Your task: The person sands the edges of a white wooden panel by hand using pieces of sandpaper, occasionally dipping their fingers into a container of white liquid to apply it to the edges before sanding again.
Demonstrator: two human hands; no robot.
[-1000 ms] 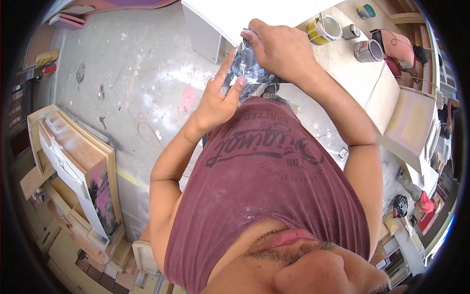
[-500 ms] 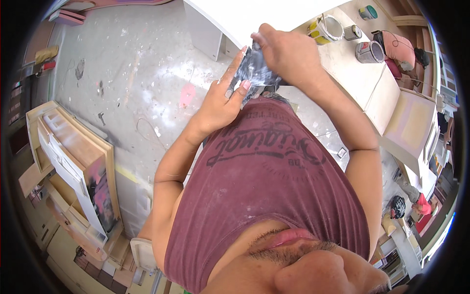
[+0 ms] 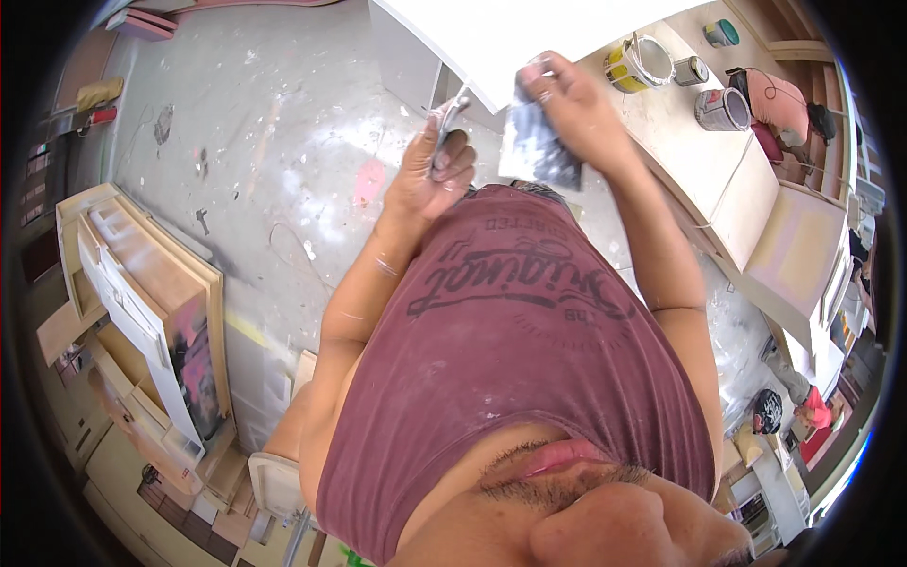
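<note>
A: What is the right hand (image 3: 572,99) holding?
B: A grey, smeared rag (image 3: 537,151). The fingers are closed on its top edge, and it hangs down from them, just in front of the white panel (image 3: 510,38).

A: And where is the rag against that panel?
B: Below the panel's near edge, just off its corner and above the chest of the maroon shirt (image 3: 529,331).

A: The left hand (image 3: 430,175)?
B: Left of the rag, a little apart from it. It is curled shut around a thin metal blade, a scraper (image 3: 444,128) by the look of it, whose tip points up toward the panel's corner. I cannot tell the tool's exact kind.

A: What lies right of the panel?
B: A pale worktop (image 3: 699,161) with a yellow paint can (image 3: 638,61), open, nearest the panel. Further right are a small tin (image 3: 692,69), a grey can (image 3: 723,109) and, up by the rim, a green-lidded can (image 3: 723,33).

A: Anyone else?
B: A person in a pink top (image 3: 779,104) bends at the far end of that worktop, well away from the panel.

A: And left of the panel?
B: Paint-spattered concrete floor (image 3: 274,142), then, well apart, stacked cabinet parts (image 3: 142,283) leaning together.
</note>
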